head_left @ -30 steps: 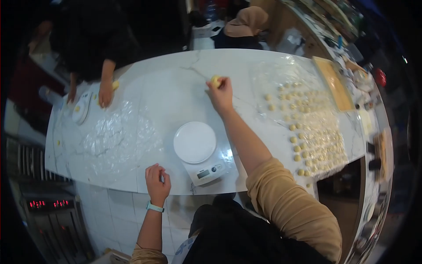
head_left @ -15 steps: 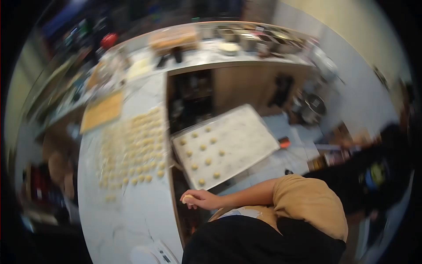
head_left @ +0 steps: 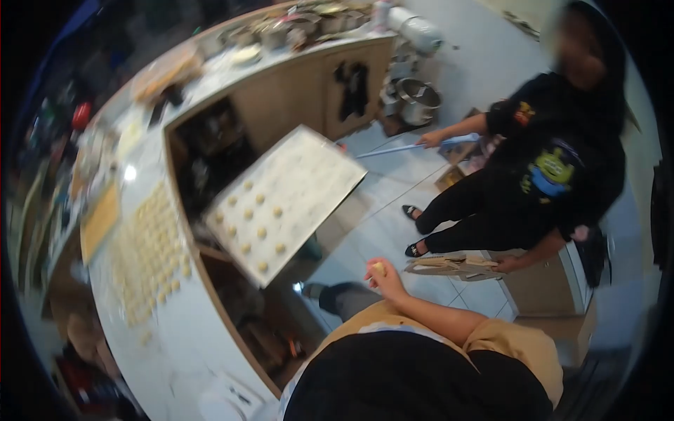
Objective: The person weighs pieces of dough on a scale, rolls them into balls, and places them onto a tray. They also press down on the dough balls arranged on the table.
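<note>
My right hand (head_left: pixel 383 276) is closed around a small pale dough ball (head_left: pixel 380 268), held above the floor in front of my body. My left hand is out of view. Beyond my right hand, a large floured tray (head_left: pixel 319 165) juts out from the counter, with several round dough pieces (head_left: pixel 262 232) at its near end. On the marble counter (head_left: pixel 175 340) at the left, many small dough balls (head_left: pixel 151 235) lie in rows, some beneath what looks like clear plastic.
A person in black (head_left: pixel 547 161) stands at the right, holding a blue-handled stick (head_left: pixel 393 149) and flat cardboard (head_left: pixel 453 266). A white kitchen scale (head_left: pixel 228 398) sits on the near counter. A yellow board (head_left: pixel 100 221), pots (head_left: pixel 274 34) and a steel pot (head_left: pixel 419 102) stand farther off.
The view has swung to the right, bringing the other person into sight. My right hand has moved away from the counter edge, still holding the dough ball.
</note>
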Available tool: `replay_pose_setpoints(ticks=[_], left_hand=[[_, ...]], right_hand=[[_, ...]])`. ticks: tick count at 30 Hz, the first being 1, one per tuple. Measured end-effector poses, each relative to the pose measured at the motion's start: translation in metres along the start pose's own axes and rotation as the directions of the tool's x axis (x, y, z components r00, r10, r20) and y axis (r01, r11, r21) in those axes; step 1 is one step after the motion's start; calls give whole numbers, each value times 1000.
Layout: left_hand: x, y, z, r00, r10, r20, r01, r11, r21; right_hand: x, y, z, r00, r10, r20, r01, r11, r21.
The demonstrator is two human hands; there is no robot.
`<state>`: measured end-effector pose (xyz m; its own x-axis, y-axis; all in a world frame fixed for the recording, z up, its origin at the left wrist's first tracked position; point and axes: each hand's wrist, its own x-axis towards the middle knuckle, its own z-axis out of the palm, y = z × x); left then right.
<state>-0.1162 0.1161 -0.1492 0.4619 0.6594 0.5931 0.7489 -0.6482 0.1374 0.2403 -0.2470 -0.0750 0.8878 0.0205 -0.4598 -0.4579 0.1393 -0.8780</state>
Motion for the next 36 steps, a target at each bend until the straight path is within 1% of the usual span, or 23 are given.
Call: replay_pose_setpoints(ticks=[2, 3, 4, 5, 6, 7, 8, 9, 10, 11, 12, 14, 16, 17, 18, 20, 22, 23, 25, 26, 29, 33, 36], left_hand=[[-28, -20, -2, 996, -89, 14, 87, 991, 98], [10, 47, -49, 991, -131, 28, 125, 979, 158], [8, 55, -45, 988, -70, -140, 95, 979, 179], [15, 72, -57, 990, -130, -57, 137, 977, 161], [28, 89, -73, 958, -262, 113, 258, 965, 54], [35, 100, -81, 926, -341, 162, 328, 939, 101], [38, 108, -80, 888, -415, 198, 398, 910, 121], [36, 107, -78, 883, -427, 194, 412, 904, 114], [34, 109, -82, 898, -398, 187, 396, 917, 47], [33, 107, -80, 909, -372, 190, 382, 924, -22], [35, 108, -79, 904, -385, 188, 399, 916, -39], [37, 111, -81, 910, -365, 198, 383, 922, -59], [39, 116, -82, 907, -377, 189, 402, 908, -117], [38, 115, -84, 912, -370, 178, 398, 903, -159], [38, 115, -83, 904, -393, 168, 418, 896, -151], [36, 114, -83, 939, -312, 146, 336, 922, -191], [36, 114, -84, 933, -320, 165, 347, 921, -177], [37, 115, -85, 934, -318, 165, 344, 924, -168], [38, 116, -85, 941, -296, 161, 323, 929, -180], [38, 115, -84, 937, -300, 181, 332, 924, -189], [39, 117, -85, 933, -284, 222, 330, 920, -213], [36, 112, -83, 943, -239, 230, 292, 928, -232], [36, 112, -84, 941, -250, 229, 312, 903, -297]], right_hand=[[-18, 2, 1, 995, -45, -94, 51, 996, 68], [-25, 4, 2, 997, -38, -69, 40, 999, 27], [-29, 8, 2, 998, -35, -46, 34, 999, -21], [-32, 10, 1, 999, 35, -6, -35, 998, -61], [-34, 14, 0, 993, 106, 45, -101, 990, -101], [-38, 21, 1, 985, 152, 85, -140, 982, -130], [-42, 28, 3, 983, 153, 97, -138, 980, -145], [-45, 32, 3, 971, 222, 90, -219, 975, -47], [-50, 31, -1, 954, 285, 94, -291, 955, 63], [-56, 30, 0, 951, 291, 108, -307, 931, 195], [-58, 31, 0, 956, 272, 109, -288, 940, 182], [-63, 38, -5, 948, 279, 152, -308, 924, 227], [-70, 44, -13, 954, 258, 154, -282, 945, 166], [-74, 50, -17, 960, 256, 112, -265, 962, 71], [-74, 54, -18, 965, 250, 75, -249, 968, -24], [-72, 60, -23, 962, 262, 80, -259, 965, -45], [-71, 64, -22, 953, 302, 13, -302, 953, 8], [-71, 65, -21, 957, 290, 9, -290, 957, 21], [-72, 64, -13, 934, 347, 88, -357, 923, 146], [-73, 65, -9, 939, 334, 82, -343, 924, 167], [-79, 67, 4, 945, 298, 131, -305, 952, 33], [-82, 73, 10, 936, 318, 151, -333, 938, 92], [-83, 72, 3, 923, 340, 180, -362, 926, 110]])
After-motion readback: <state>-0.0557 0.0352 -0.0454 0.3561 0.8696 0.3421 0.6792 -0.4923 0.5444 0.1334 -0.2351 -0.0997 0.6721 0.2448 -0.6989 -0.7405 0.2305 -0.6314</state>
